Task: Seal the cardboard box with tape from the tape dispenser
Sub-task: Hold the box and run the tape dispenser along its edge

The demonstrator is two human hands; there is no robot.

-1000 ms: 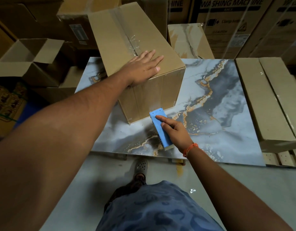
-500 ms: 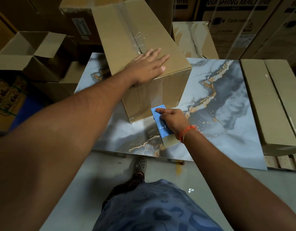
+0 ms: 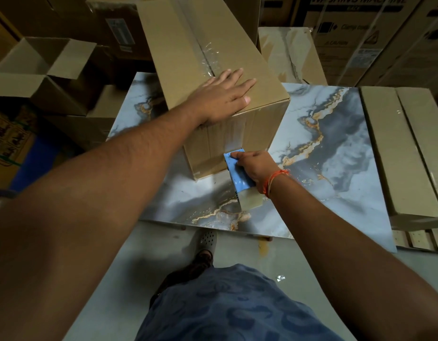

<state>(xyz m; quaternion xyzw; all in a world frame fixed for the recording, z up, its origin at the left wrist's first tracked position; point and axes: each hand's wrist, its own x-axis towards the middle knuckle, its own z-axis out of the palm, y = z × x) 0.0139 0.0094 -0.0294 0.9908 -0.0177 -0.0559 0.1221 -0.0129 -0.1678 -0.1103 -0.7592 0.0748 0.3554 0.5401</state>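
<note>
A long brown cardboard box [image 3: 188,52] lies on a marbled blue-grey slab [image 3: 336,153], with clear tape along its top seam. My left hand [image 3: 223,94] rests flat on the box's near top edge, fingers spread. My right hand [image 3: 256,166], an orange thread at the wrist, grips the blue tape dispenser [image 3: 237,175]. The dispenser's front end touches the lower part of the box's near end face, and its tape roll shows below my hand. A shiny strip of tape runs down that end face above the dispenser.
An open empty carton [image 3: 40,70] stands at the left. Flat brown cartons [image 3: 397,148] lie to the right of the slab, and large printed boxes [image 3: 348,33] stack behind. My foot [image 3: 205,244] is on the grey floor below the slab's near edge.
My right hand has pushed the dispenser forward across the slab until it meets the box's near end face. My left hand has stayed flat on the box top.
</note>
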